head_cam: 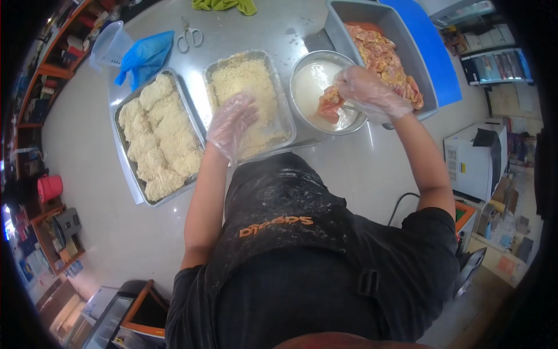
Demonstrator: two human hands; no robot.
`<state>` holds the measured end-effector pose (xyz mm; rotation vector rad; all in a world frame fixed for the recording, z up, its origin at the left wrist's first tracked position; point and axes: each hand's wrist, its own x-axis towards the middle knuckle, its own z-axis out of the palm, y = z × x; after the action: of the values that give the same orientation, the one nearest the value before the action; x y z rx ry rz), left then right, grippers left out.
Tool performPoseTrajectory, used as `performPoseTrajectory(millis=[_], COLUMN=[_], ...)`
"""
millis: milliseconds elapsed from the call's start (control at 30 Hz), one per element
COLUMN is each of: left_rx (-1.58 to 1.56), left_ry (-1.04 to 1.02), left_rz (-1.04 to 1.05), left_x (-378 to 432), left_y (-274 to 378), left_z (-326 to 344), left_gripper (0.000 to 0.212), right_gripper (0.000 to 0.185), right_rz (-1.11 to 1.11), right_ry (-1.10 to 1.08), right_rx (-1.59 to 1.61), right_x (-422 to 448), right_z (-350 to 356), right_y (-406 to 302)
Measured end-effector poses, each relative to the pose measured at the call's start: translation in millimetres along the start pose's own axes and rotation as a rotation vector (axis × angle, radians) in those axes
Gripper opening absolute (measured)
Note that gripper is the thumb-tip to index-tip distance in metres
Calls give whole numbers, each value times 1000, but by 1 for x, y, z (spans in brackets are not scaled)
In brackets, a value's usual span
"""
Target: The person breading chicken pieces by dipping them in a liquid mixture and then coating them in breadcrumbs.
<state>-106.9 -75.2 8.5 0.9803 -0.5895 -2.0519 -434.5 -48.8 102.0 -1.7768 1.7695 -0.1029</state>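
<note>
My right hand, in a clear plastic glove, grips a piece of raw chicken over a round metal bowl of white batter. The chicken hangs at the batter's surface; whether it dips in is unclear. A metal utensil handle shows beneath that hand, partly hidden. My left hand, also gloved, is over a metal tray of pale breading. Its fingers are extended and slightly blurred, with nothing visible in them. Left of it, another metal tray is filled with several breaded pieces.
A grey tub holds marinated raw chicken behind the bowl, beside a blue board. Scissors, a blue plastic bag, a clear plastic jug and a green cloth lie toward the steel table's far side.
</note>
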Motion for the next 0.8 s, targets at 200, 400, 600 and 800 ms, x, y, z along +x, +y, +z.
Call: performPoseTrajectory(millis=[200, 400, 600, 800], left_rx=[-52, -161, -185, 954], left_ry=[61, 197, 249, 232], left_rz=[59, 114, 156, 264], left_x=[-17, -39, -51, -39], left_y=[12, 23, 24, -13], left_z=[-22, -55, -79, -81], left_gripper=[45, 45, 43, 32], right_gripper=[16, 19, 18, 14], right_rz=[-215, -175, -218, -226], right_ry=[370, 276, 218, 128], right_rx=[-53, -290, -366, -256], right_x=[82, 49, 53, 65], right_z=[76, 5, 35, 102], right_y=[102, 21, 30, 68])
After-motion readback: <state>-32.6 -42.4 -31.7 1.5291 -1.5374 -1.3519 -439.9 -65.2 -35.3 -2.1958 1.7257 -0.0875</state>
